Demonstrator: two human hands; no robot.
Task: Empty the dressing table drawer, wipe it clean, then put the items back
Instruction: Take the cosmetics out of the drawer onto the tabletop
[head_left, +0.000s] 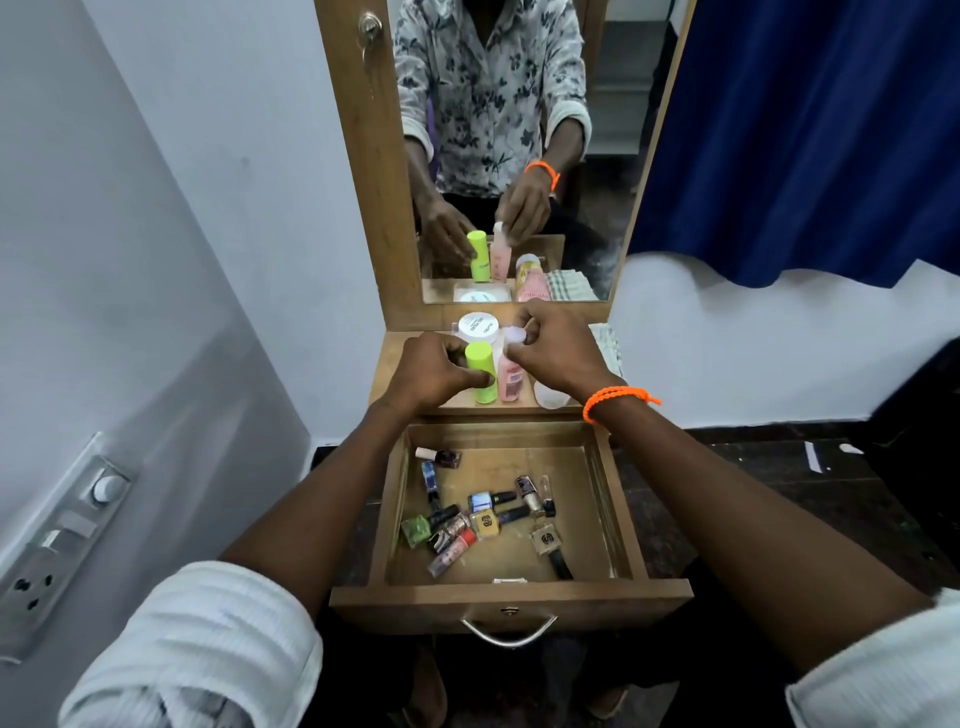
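The wooden drawer (618, 525) is pulled out below the dressing table top (390, 364). Several nail polish bottles (485, 519) lie loose on its floor, mostly left of centre. On the table top my left hand (434, 371) grips a lime green bottle (480, 371) standing upright. Right beside it my right hand (553, 351) pinches the white cap of a pink bottle (510, 376), also upright. A white round jar (475, 327) sits just behind them.
A mirror (509, 145) in a wooden frame rises behind the table top. A checked cloth (608, 345) lies at the top's right edge and a white object (550, 397) under my right wrist. Wall with a switch panel (57, 545) stands left, blue curtain (800, 135) right.
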